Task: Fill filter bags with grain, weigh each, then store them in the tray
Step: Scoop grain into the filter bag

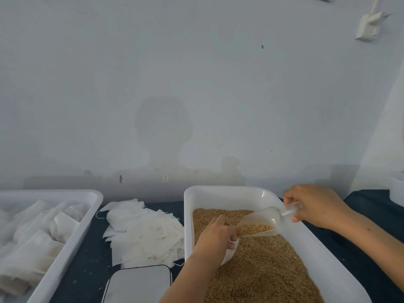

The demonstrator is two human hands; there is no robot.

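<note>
Tipping a clear scoop (262, 221) of grain (262, 270), the right hand (314, 206) is pinching its handle; the left hand (216, 235) is gripping a filter bag (229, 252).

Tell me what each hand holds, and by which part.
Right hand grips the clear scoop by its handle. Left hand holds a filter bag near its open top, at the scoop's mouth.

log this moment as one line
step: filling bag | right hand: tilts scoop | left hand: holds bag over grain
</note>
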